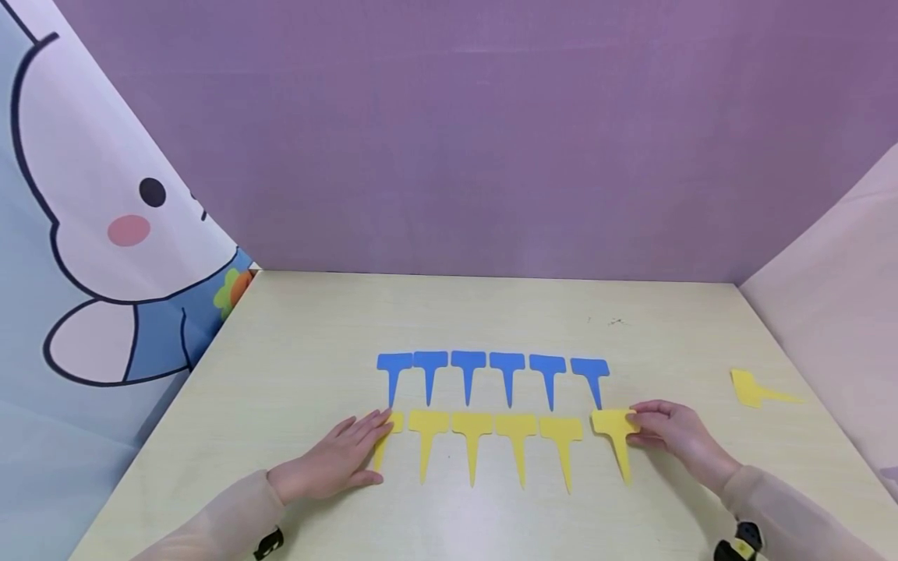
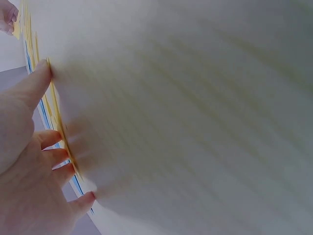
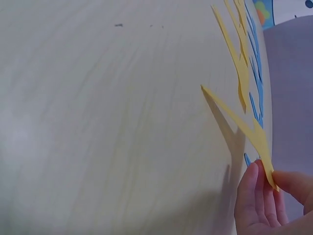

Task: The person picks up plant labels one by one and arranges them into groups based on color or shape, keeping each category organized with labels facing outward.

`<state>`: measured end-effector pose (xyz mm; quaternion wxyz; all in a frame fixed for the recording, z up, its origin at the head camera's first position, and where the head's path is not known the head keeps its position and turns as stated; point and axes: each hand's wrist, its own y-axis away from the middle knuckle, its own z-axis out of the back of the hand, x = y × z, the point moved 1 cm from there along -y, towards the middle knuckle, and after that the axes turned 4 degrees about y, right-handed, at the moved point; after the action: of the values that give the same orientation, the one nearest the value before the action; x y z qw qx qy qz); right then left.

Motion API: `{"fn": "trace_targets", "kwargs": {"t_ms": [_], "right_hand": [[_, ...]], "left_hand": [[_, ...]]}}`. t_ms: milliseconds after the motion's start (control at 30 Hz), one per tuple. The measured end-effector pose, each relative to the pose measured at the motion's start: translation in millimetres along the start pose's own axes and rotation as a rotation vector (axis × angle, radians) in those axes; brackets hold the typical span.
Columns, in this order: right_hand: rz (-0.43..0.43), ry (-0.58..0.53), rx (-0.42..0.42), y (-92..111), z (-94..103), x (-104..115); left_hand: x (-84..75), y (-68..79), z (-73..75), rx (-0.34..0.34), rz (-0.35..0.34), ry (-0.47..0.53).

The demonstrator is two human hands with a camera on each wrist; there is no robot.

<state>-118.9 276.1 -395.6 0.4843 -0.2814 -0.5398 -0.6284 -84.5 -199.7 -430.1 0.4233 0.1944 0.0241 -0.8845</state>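
Observation:
Six-odd would not describe the rows exactly: several blue T-shaped plant labels (image 1: 468, 368) lie in a row, with a row of yellow T-shaped plant labels (image 1: 472, 436) nearer me. My right hand (image 1: 677, 436) pinches a yellow plant label (image 1: 614, 428) by its wide head, at the right end of the yellow row. In the right wrist view that label (image 3: 259, 142) is tilted, its head raised and a shadow beneath it. My left hand (image 1: 337, 460) rests with extended fingers over the leftmost yellow label (image 1: 397, 421), partly hiding it.
Another yellow plant label (image 1: 749, 389) lies apart on its side at the table's right. The pale wooden table (image 1: 491, 312) meets a purple backdrop (image 1: 491, 156) behind, with a cartoon-printed cloth (image 1: 105, 257) along the left.

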Motion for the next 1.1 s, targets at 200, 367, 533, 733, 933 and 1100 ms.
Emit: {"fn": "trace_targets", "kwargs": {"t_ms": [200, 367, 533, 733, 933, 1100], "right_hand": [[-0.007, -0.014, 0.007, 0.2, -1.2, -1.8], [-0.029, -0.025, 0.001, 0.0, -1.4, -3.9], [-0.031, -0.021, -0.003, 0.1, -1.7, -5.5], [-0.037, 0.008, -0.013, -0.7, -2.7, -6.3], [-0.061, 0.084, -0.045, -1.9, -4.6, -7.5], [-0.062, 0.158, -0.076, -1.9, -6.8, -6.4]], "left_hand": [[-0.3, -0.3, -0.2, -0.002, 0.005, 0.010], [0.3, -0.1, -1.0, -0.004, 0.004, 0.012], [1.3, -0.1, -1.4, -0.005, 0.003, 0.010], [2.1, -0.5, -2.2, 0.001, 0.005, 0.023], [2.1, -0.3, -2.6, 0.005, 0.003, 0.023], [1.9, 0.1, -2.2, 0.000, -0.001, 0.020]]}}
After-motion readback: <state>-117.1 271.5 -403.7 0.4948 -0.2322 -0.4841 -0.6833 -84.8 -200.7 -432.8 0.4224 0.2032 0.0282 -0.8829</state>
